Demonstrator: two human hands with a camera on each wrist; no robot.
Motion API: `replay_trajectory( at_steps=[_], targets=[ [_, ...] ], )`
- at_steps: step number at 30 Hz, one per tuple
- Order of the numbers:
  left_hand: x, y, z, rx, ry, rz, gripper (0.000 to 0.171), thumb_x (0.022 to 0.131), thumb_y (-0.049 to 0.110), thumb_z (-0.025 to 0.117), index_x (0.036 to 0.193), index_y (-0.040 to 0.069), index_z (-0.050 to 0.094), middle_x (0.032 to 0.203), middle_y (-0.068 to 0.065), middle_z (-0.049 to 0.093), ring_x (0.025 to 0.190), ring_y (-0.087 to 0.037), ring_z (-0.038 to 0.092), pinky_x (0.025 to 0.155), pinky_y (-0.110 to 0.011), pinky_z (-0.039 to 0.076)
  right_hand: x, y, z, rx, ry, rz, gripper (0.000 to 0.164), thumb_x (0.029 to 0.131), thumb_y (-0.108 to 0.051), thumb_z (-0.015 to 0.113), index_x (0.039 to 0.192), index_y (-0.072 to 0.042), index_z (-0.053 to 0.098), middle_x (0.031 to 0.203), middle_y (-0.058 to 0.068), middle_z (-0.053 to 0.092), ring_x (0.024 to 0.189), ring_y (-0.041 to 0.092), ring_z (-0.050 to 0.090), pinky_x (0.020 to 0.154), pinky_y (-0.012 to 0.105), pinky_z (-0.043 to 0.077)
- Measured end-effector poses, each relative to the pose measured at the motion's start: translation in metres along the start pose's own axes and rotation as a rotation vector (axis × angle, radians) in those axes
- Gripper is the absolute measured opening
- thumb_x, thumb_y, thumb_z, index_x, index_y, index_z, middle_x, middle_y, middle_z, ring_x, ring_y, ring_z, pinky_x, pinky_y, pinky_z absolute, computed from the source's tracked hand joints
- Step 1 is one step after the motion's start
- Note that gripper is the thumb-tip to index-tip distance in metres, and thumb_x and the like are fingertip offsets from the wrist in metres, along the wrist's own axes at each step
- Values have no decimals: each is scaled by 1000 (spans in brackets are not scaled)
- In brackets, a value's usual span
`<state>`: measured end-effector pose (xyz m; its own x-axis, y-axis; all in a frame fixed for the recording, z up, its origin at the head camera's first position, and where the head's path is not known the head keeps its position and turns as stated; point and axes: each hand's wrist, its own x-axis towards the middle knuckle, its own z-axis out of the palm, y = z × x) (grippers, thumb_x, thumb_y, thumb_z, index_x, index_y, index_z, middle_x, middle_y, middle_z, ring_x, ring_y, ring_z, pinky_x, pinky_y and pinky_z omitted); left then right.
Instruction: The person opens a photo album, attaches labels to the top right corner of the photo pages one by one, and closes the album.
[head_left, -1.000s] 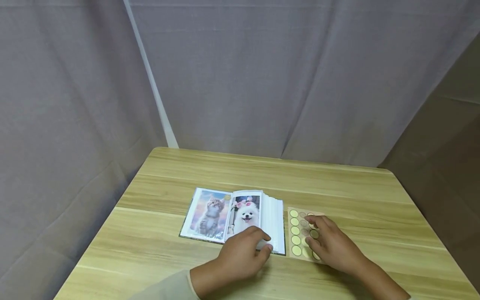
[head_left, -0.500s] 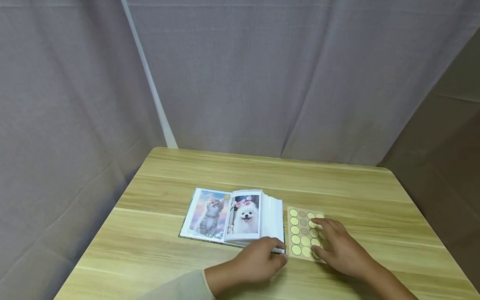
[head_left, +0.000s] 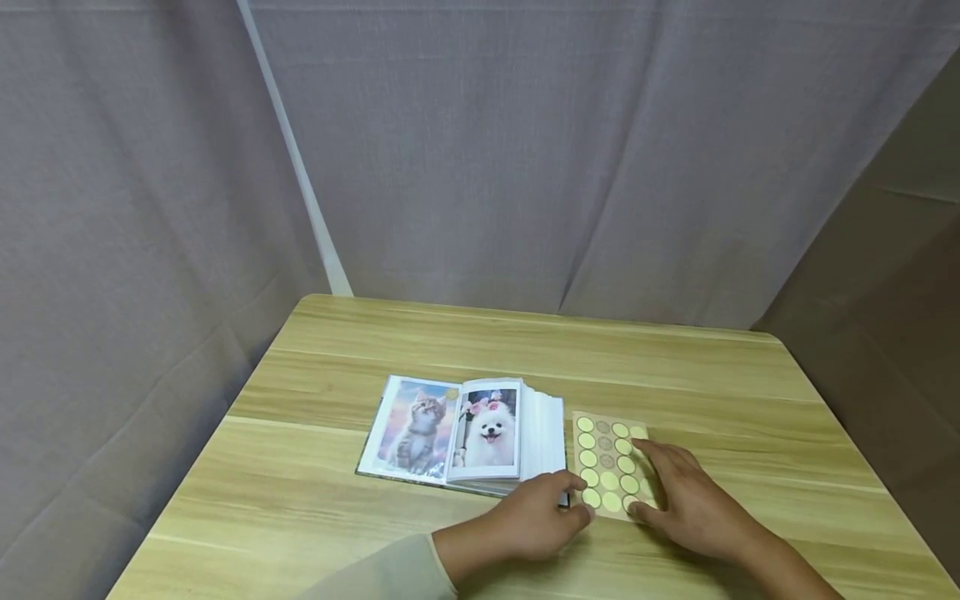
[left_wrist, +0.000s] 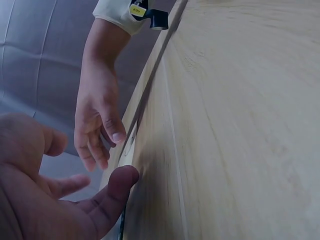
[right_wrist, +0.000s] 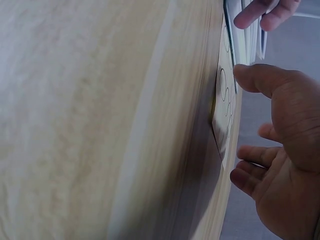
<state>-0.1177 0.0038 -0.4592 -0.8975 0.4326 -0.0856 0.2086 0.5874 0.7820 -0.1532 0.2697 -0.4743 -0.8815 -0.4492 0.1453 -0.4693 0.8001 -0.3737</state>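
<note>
In the head view a sheet of round yellow stickers (head_left: 609,481) lies flat on the table. At the top of its second column, several spots show brown instead of yellow. My left hand (head_left: 536,518) is at the sheet's lower left corner, thumb and index apart, overlapping the album's near corner. Over the sheet's right edge, my right hand (head_left: 693,504) spreads its thumb and fingers with nothing between them. The right wrist view shows the right thumb (right_wrist: 257,79) close over the sheet (right_wrist: 223,100). Left of the sheet, a photo album (head_left: 543,433) lies open.
The album's left page holds a kitten photo (head_left: 416,433) with a round gold sticker (head_left: 452,393) near its upper right corner. A white dog photo (head_left: 489,437) fills the right page. Grey curtains (head_left: 465,167) hang behind the wooden table (head_left: 450,333).
My left hand has moved right, off the album's dog page to the sticker sheet's lower left corner. My right hand has shifted slightly right, uncovering more of the stickers.
</note>
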Motion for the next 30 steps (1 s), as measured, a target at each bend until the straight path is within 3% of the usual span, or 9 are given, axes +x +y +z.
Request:
replay_trajectory(
  at_steps=[2, 4, 7, 9, 11, 17, 19, 27, 30],
  targets=[
    [3, 1, 2, -15, 1, -14, 42, 100, 39, 62, 133, 15, 65, 123, 1, 67, 121, -12, 58, 101, -33, 47, -1, 1, -1, 0, -5, 7, 89, 81, -36, 87, 150, -1, 41, 144, 25, 50, 134, 44, 43, 103, 66, 40],
    [5, 3, 3, -42, 5, -26, 43, 100, 38, 62, 135, 13, 63, 112, 1, 70, 110, -11, 63, 100, -33, 47, -1, 2, -1, 0, -9, 10, 90, 81, -36, 87, 150, 0, 41, 145, 25, 50, 134, 44, 42, 104, 65, 39],
    [7, 5, 4, -95, 17, -41, 43, 100, 36, 62, 136, 12, 62, 85, 1, 71, 78, -10, 69, 94, -29, 48, -2, 4, -2, 2, -12, 13, 91, 81, -37, 87, 150, 1, 41, 145, 26, 49, 135, 44, 42, 104, 65, 39],
    [8, 6, 5, -128, 26, -54, 43, 100, 34, 62, 137, 11, 61, 70, 2, 65, 56, -10, 64, 90, -27, 48, -3, 5, -1, 4, -16, 13, 93, 81, -39, 87, 150, 1, 40, 145, 27, 49, 135, 45, 41, 104, 65, 39],
    [8, 7, 6, -129, 35, -63, 44, 100, 35, 62, 137, 12, 61, 72, 3, 65, 55, -10, 63, 88, -27, 48, -3, 6, 0, 2, -19, 13, 95, 80, -40, 88, 150, 2, 40, 145, 28, 49, 134, 46, 42, 104, 65, 39],
    [13, 11, 8, -73, 59, -72, 43, 99, 38, 63, 135, 15, 62, 111, -5, 72, 101, -11, 64, 94, -31, 49, -4, 8, 2, -18, -30, 21, 97, 79, -42, 87, 151, 3, 39, 145, 29, 49, 134, 47, 42, 103, 66, 40],
    [14, 11, 8, -73, 62, -75, 43, 99, 38, 63, 135, 15, 62, 114, -5, 71, 106, -12, 63, 95, -32, 49, -4, 8, 2, -23, -33, 24, 98, 80, -43, 87, 151, 3, 39, 145, 29, 49, 134, 48, 42, 103, 66, 40],
    [18, 9, 10, -120, 73, -83, 42, 98, 36, 65, 134, 14, 62, 103, -4, 71, 89, -9, 64, 86, -29, 50, -3, 10, 3, -17, -70, 65, 99, 81, -48, 85, 152, 3, 38, 147, 28, 48, 135, 48, 41, 103, 66, 40],
    [18, 9, 10, -112, 82, -84, 41, 98, 36, 64, 133, 15, 62, 107, -5, 72, 95, -10, 65, 89, -30, 51, -3, 10, 3, -20, -72, 74, 99, 81, -49, 84, 152, 3, 38, 146, 29, 48, 135, 48, 42, 103, 66, 40]
  ],
)
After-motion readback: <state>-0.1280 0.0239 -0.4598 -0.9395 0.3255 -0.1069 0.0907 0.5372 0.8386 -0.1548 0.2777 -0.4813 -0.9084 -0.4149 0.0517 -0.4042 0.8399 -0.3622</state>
